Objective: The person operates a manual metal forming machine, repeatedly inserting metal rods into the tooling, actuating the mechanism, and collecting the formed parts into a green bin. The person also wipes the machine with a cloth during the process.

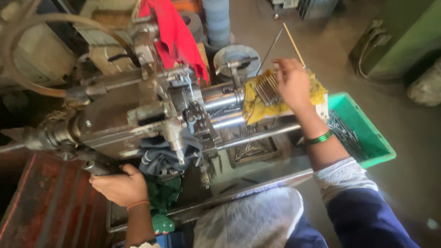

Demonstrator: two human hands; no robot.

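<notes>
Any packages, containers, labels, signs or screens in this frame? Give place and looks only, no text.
No labels, signs or screens show.
Green plastic crate: right of the machine, rectangular, open-topped, with thin dark metal rods inside.
Dark crate: top edge on the floor, cut off by the frame.

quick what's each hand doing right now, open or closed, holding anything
Left hand: closed around the dark machine handle.
Right hand: fingers curled over the thin metal rods lying on the yellow cloth; whether it grips any cannot be told.
</notes>
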